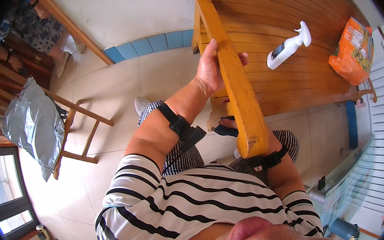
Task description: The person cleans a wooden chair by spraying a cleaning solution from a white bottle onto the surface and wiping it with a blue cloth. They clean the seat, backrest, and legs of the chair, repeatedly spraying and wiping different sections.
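The left hand (210, 69) grips the wooden armrest (237, 83) of a slatted wooden bench (283, 14), with the palm against the rail's outer side, the thumb along its near face and the fingertips wrapped over to the far side. The armrest runs from the upper middle of the view down toward the person's lap, where its rounded end sits just above the right forearm. The right hand (229, 124) lies below the armrest and is mostly hidden by it; it is closed on a dark blue cloth (225, 129), which is pressed against the underside or side of the rail near the bench's front leg. Whether the fingers fully enclose the cloth cannot be told. Both forearms carry a black strap with a small black unit. On the bench seat, well apart from both hands, a white spray bottle (289, 46) lies on its side, and an orange packet (352, 51) rests near the far end of the seat. To the person's left, a wooden chair (75, 126) stands on the tiled floor (119, 85) with a grey plastic bag (33, 123) draped on it.
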`<state>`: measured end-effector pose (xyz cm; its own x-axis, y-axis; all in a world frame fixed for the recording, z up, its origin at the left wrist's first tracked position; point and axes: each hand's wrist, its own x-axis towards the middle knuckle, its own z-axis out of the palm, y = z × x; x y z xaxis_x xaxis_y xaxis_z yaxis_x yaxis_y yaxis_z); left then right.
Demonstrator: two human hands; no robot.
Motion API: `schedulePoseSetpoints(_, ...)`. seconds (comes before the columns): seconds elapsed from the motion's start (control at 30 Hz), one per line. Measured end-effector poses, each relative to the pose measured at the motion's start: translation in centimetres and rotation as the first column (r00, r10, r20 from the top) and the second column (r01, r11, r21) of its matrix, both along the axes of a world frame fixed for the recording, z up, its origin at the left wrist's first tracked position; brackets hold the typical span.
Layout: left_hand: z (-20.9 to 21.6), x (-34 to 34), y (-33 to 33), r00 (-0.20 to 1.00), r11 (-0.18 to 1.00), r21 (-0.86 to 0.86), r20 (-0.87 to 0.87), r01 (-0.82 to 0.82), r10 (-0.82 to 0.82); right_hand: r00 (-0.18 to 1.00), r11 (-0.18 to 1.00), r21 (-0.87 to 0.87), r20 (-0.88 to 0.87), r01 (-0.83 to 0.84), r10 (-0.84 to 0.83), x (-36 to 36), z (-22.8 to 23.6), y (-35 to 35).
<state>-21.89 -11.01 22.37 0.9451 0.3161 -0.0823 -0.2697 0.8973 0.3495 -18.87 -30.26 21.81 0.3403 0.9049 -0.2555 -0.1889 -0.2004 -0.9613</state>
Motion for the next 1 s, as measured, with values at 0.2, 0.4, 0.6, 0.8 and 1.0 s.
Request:
schedulePoseSetpoints(0.2, -0.2, 1.2, -0.4, 0.998, 0.991, -0.129, 0.035, -0.04, 0.045, 0.871, 0.982, -0.182, -0.475, 0.043, -0.126, 0.5, 2.0, -1.0)
schedulePoseSetpoints(0.4, 0.3, 1.0, -0.7, 0.996, 0.964, -0.261, 0.05, -0.052, 0.068, 0.878, 0.987, -0.158, 0.468, -0.034, 0.105, -0.6, 2.0, 1.3)
schedulePoseSetpoints(0.6, 1.0, 0.9, -1.0, 0.997, 0.946, -0.317, -0.026, -0.072, 0.067, 0.664, 0.997, 0.074, 0.747, -0.036, -0.031, 1.2, -4.0, 1.9)
schedulePoseSetpoints(0.8, 0.6, 0.9, -0.7, 0.999, 0.944, -0.328, 0.011, -0.03, 0.035, 0.74, 0.999, -0.045, 0.671, -0.007, 0.035, 1.1, -3.3, 1.8)
schedulePoseSetpoints(1.0, 1.0, 0.5, -0.8, 0.999, 0.944, -0.329, -0.054, -0.024, 0.007, 0.752, 0.997, -0.074, 0.659, 0.027, 0.029, 0.0, -1.4, 2.3)
